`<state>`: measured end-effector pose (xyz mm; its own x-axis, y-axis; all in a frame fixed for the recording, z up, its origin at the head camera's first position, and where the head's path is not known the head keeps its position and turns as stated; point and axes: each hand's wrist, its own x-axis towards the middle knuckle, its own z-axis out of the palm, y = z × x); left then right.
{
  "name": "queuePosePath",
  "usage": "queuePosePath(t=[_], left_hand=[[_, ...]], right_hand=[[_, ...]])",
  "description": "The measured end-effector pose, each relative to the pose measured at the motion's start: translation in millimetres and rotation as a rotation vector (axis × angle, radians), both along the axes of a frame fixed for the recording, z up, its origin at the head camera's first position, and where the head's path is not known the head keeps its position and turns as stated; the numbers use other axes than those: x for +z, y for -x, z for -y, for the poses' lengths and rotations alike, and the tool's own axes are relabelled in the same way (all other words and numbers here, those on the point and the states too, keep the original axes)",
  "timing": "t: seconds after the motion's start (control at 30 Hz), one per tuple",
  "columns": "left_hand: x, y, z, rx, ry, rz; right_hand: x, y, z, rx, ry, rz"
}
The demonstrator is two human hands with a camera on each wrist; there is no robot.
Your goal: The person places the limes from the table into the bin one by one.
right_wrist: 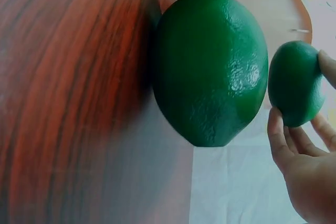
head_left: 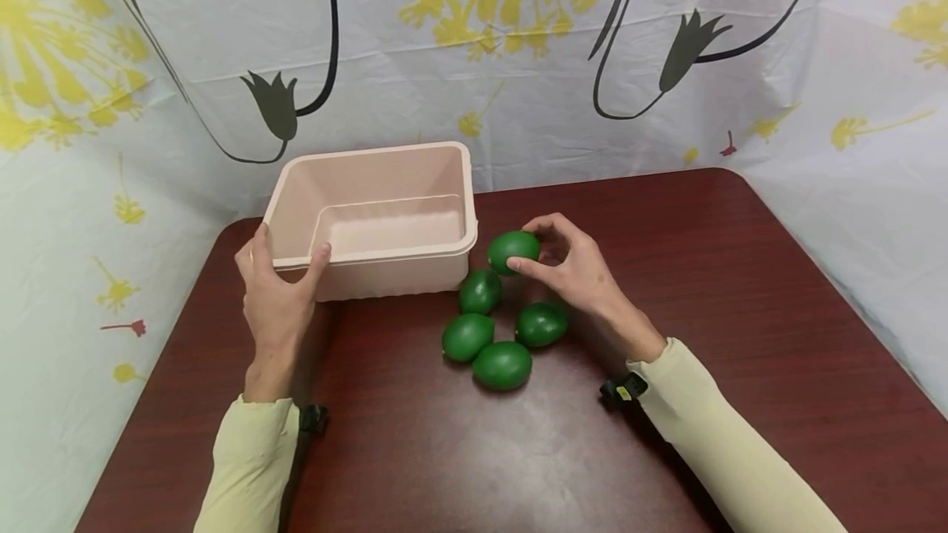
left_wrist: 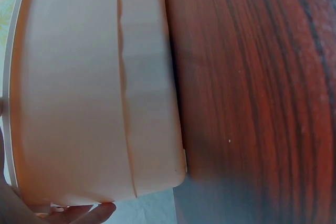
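My right hand (head_left: 581, 266) pinches a green lime (head_left: 514, 252) between thumb and fingers, just right of the bin; the right wrist view also shows this lime (right_wrist: 296, 83) at the fingertips. Beneath and in front of it, several more limes (head_left: 503, 365) lie in a loose cluster on the table. One lime (right_wrist: 210, 72) looms large in the right wrist view. With my left hand (head_left: 280, 290) I grip the front left corner of a pale pink plastic bin (head_left: 392, 276), thumb at the front rim and fingers around the side. No lime shows inside the bin.
The dark red wood-grain table (head_left: 400, 451) carries the bin at its back left. Behind and beside it hangs a white cloth (head_left: 533, 105) with yellow and grey flower prints. Small black devices (head_left: 624, 389) sit at both wrists.
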<state>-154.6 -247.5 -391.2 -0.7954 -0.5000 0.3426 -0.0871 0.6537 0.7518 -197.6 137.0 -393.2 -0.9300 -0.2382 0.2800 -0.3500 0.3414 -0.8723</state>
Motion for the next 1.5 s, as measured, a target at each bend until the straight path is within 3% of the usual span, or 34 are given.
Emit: queuePosePath(t=[0.37,1.03,1.5], left_hand=[[0.2,1.4,0,0.002,0.000,0.005],[0.9,1.5,1,0.002,-0.002,0.023],[2.0,1.0,0,-0.004,-0.005,0.034]], right_hand=[[8.9,0.5,9,-0.022,0.117,-0.048],[28.5,-1.4,27,-0.010,0.218,-0.075],[33.9,0.0,41,0.032,0.296,-0.108]])
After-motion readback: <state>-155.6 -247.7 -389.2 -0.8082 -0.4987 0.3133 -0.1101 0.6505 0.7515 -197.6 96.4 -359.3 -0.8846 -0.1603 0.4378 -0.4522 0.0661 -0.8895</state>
